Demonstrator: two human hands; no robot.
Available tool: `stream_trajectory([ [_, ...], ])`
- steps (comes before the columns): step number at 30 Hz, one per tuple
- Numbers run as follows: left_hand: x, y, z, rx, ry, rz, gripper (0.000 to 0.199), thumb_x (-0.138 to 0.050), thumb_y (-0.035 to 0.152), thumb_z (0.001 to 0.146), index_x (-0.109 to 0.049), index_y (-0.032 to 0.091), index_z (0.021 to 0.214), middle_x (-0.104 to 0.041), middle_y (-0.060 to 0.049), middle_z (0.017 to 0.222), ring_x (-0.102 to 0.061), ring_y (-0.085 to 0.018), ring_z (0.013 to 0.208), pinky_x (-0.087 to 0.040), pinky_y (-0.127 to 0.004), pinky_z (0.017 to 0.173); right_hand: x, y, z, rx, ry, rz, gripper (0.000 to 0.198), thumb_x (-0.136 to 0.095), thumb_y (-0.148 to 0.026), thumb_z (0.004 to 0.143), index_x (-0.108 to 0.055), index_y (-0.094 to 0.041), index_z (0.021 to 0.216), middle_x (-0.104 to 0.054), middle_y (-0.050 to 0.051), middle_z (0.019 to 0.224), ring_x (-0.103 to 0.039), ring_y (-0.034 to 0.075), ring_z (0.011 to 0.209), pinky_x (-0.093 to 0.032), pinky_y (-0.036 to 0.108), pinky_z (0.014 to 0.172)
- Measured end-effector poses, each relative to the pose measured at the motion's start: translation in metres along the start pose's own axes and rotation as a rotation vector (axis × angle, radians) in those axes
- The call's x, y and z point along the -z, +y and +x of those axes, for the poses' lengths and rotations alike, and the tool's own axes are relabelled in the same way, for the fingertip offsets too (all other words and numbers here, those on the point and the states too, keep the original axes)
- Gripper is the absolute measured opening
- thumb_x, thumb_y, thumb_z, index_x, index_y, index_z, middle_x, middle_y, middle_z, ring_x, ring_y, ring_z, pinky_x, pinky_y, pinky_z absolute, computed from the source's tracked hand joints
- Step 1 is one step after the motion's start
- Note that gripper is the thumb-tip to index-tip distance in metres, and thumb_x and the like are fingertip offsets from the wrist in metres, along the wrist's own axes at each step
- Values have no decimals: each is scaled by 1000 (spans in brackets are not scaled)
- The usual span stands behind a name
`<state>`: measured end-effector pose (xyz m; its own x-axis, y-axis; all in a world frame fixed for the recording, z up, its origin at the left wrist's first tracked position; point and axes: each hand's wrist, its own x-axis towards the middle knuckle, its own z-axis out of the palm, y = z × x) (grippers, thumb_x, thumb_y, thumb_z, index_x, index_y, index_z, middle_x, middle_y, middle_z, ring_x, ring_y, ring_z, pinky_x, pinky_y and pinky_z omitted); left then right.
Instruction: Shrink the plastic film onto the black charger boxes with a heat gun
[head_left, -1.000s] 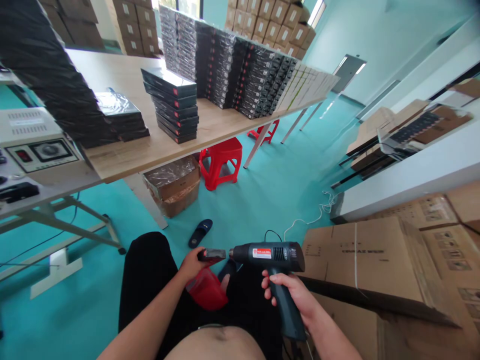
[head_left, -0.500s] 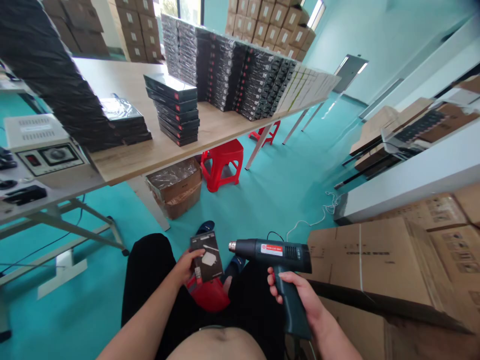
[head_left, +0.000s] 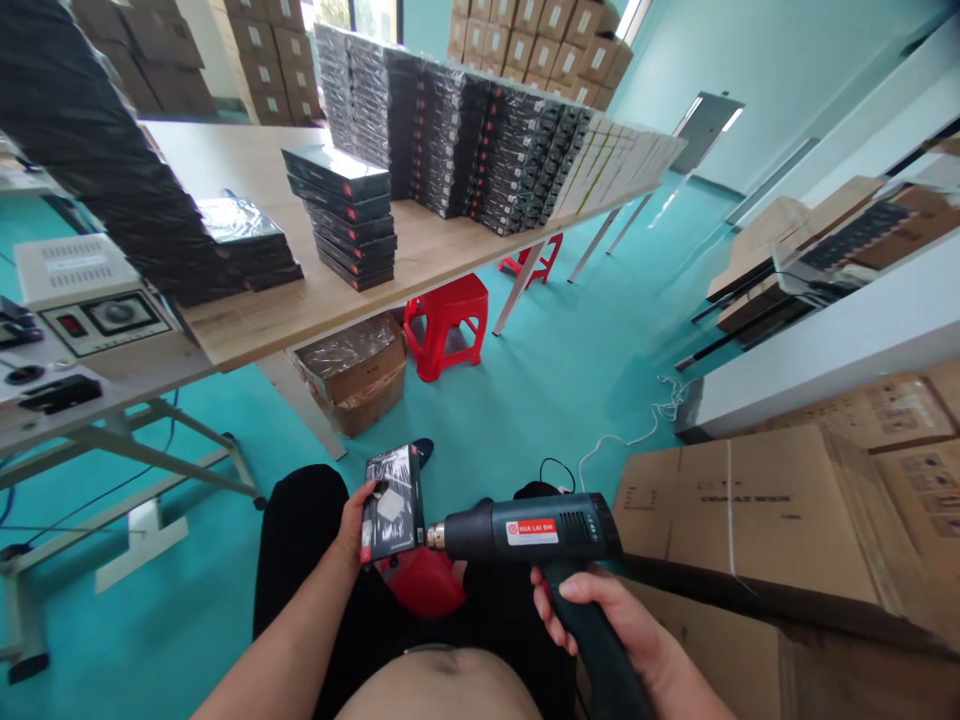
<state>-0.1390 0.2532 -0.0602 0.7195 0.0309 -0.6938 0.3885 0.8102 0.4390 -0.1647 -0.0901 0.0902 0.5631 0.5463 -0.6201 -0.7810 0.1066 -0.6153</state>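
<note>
My left hand (head_left: pixel 354 522) grips a small black product box (head_left: pixel 391 505) by its left edge, tilted above my lap. Glare on the box's face suggests clear film around it. My right hand (head_left: pixel 592 612) is wrapped around the handle of a dark heat gun (head_left: pixel 517 530) with a red and white label. The gun's metal nozzle (head_left: pixel 435 536) points left, right by the lower right edge of the box; whether they touch I cannot tell. Below the box, a red stool seat (head_left: pixel 424 585) shows between my legs.
A wooden table (head_left: pixel 442 245) ahead bears a short stack of boxes (head_left: pixel 351 225) and long rows of film-wrapped boxes (head_left: pixel 450 140). Left stands a beige control unit (head_left: pixel 97 295). Underneath are a carton (head_left: pixel 360 385) and red stool (head_left: pixel 448 325). Large cartons (head_left: pixel 697 510) crowd my right.
The box in my left hand has turned more upright and its face now shines. My right hand has brought the heat gun left and down, so its nozzle is at the box's edge.
</note>
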Motion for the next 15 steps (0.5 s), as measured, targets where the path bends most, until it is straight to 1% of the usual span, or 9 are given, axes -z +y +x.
stream_trajectory([
  [2, -6, 1, -8, 13, -52, -22, 37, -56, 39, 76, -62, 11, 99, -70, -10, 73, -68, -26, 69, -54, -41, 73, 1, 2, 2, -11, 5, 5, 33, -53, -24, 74, -64, -8, 100, -66, 11, 78, -63, 15, 59, -44, 19, 46],
  [3, -10, 3, -12, 29, -115, -38, 44, -54, 45, 76, -61, 11, 104, -71, -11, 79, -68, -27, 75, -53, -43, 76, 1, 2, 2, -10, 8, 12, 33, -53, -24, 74, -64, -8, 101, -66, 11, 78, -63, 15, 58, -44, 19, 46],
  [6, -23, 6, -24, 97, -376, -64, 69, -44, 63, 74, -57, 12, 118, -67, -15, 106, -63, -32, 100, -48, -47, 88, 4, 5, 2, 3, 25, 42, 33, -51, -23, 76, -63, -8, 102, -66, 11, 78, -62, 15, 58, -44, 19, 46],
  [7, -25, 6, -26, 110, -429, -53, 73, -41, 66, 73, -56, 12, 121, -65, -16, 112, -60, -33, 105, -46, -47, 90, 5, 5, 2, 8, 30, 50, 33, -50, -23, 77, -63, -7, 102, -66, 11, 78, -62, 14, 58, -44, 19, 47],
  [8, -26, 6, -25, 119, -451, -25, 75, -39, 66, 73, -55, 11, 122, -64, -16, 115, -59, -33, 107, -46, -47, 91, 5, 6, 2, 9, 33, 54, 33, -49, -23, 77, -63, -7, 102, -66, 11, 79, -62, 14, 59, -44, 19, 47],
  [9, -26, 4, -22, 127, -445, 19, 75, -39, 66, 73, -56, 11, 121, -64, -16, 114, -59, -33, 107, -46, -47, 90, 5, 7, 3, 7, 37, 53, 32, -49, -23, 77, -63, -8, 102, -66, 11, 80, -62, 15, 59, -44, 20, 48],
  [11, -19, -4, -10, 141, -370, 142, 73, -41, 64, 73, -57, 9, 117, -67, -17, 106, -61, -33, 101, -48, -45, 85, 4, 8, 3, 4, 51, 33, 32, -50, -23, 78, -63, -9, 103, -67, 10, 81, -62, 15, 60, -45, 20, 49],
  [13, -10, -15, 6, 160, -223, 316, 71, -48, 63, 71, -58, 8, 115, -69, -18, 96, -64, -33, 92, -50, -43, 78, 0, 9, 5, 7, 64, -8, 30, -51, -23, 78, -64, -10, 103, -67, 10, 81, -63, 15, 61, -46, 21, 50],
  [15, -1, -29, 21, 145, -54, 495, 72, -60, 59, 67, -54, 11, 120, -68, -16, 95, -64, -33, 88, -49, -41, 74, -7, 9, 7, 10, 63, -72, 30, -53, -23, 76, -64, -11, 101, -68, 10, 81, -63, 16, 61, -46, 22, 50],
])
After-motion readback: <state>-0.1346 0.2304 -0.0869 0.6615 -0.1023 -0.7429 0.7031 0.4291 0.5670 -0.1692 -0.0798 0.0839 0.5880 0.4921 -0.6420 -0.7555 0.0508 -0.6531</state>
